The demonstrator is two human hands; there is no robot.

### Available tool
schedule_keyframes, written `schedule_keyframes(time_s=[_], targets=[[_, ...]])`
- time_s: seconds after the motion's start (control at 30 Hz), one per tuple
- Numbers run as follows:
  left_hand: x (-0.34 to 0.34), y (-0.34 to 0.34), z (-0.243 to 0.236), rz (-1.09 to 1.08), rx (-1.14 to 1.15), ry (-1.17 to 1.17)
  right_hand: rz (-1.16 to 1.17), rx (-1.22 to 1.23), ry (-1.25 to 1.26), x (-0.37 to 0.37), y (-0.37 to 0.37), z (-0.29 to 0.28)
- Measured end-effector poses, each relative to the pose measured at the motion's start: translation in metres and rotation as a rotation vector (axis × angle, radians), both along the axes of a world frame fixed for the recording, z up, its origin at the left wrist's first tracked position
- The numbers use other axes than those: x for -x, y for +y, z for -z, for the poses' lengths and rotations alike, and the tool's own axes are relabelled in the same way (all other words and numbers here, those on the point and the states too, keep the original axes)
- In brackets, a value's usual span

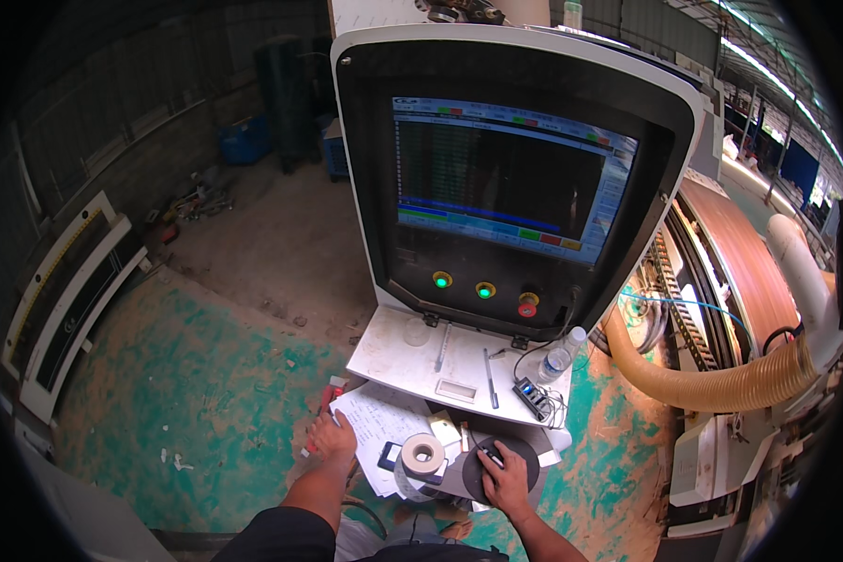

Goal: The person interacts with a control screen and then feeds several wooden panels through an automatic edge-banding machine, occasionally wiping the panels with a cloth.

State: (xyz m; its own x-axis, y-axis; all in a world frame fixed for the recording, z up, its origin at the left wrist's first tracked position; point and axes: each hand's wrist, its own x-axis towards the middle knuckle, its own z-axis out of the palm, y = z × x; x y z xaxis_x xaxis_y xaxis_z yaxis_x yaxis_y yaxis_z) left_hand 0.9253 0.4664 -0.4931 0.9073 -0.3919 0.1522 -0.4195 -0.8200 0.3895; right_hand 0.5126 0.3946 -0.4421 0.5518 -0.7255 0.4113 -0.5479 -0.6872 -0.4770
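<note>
I stand at a machine's control console with a large dark screen showing coloured rows. My right hand rests on a dark computer mouse that sits on a round black pad. My left hand lies flat, fingers apart, on the left edge of a stack of white papers on the lower shelf. A roll of white tape stands between my hands.
Green, yellow and red buttons sit below the screen. The white console shelf carries pens, a small plastic bottle and a cabled device. A tan ribbed hose and a machine bed lie right; worn green floor left.
</note>
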Motion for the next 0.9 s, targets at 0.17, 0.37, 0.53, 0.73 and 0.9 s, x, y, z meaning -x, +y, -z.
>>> schedule_keyframes(time_s=[0.17,0.37,0.53,0.73,0.9], targets=[[-0.001,-0.002,0.006,-0.002,0.005,-0.048,0.000,-0.005,-0.006,0.001,0.000,0.002],[-0.005,0.001,0.017,0.005,0.037,-0.108,-0.002,0.002,-0.005,0.001,0.000,0.001],[-0.005,0.000,0.018,-0.003,0.044,-0.103,-0.003,0.002,0.000,0.001,0.000,0.002],[-0.002,0.000,0.010,0.001,0.006,-0.026,0.000,-0.005,0.004,0.001,0.000,0.000],[-0.004,0.004,0.008,-0.011,-0.011,-0.013,-0.009,0.001,-0.002,-0.001,-0.001,0.001]])
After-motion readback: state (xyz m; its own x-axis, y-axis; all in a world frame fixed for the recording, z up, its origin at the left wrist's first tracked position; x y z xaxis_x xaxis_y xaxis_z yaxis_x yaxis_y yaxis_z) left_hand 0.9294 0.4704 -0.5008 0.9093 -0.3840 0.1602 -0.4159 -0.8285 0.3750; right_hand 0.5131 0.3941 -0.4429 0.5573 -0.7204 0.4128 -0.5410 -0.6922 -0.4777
